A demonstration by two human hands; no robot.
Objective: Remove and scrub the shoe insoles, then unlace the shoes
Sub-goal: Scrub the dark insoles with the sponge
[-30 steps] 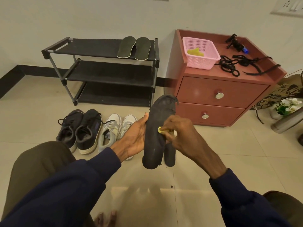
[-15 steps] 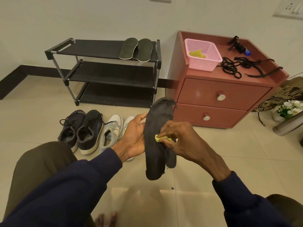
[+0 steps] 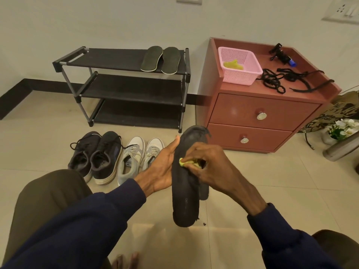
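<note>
A black insole [image 3: 185,193] stands upright in the left hand [image 3: 161,171], a second insole [image 3: 204,193] behind it; the right hand [image 3: 212,167] pinches a yellow-green scrubber [image 3: 186,162] against its middle.

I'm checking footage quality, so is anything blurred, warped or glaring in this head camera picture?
Head view: wide-angle bending tilts the shoe rack and cabinet; the right hand holding the yellow scrubber to the insole looks slightly soft; a drawer knob glints; floor tiles show dull sheen.

Head view: worn on the person's head, wide-angle.
Facing: forward and down at the floor [image 3: 38,144] and wall [image 3: 97,22].
Nearness: left hand [image 3: 161,167] and right hand [image 3: 211,169] close; shoe rack [image 3: 116,60] farther.
</note>
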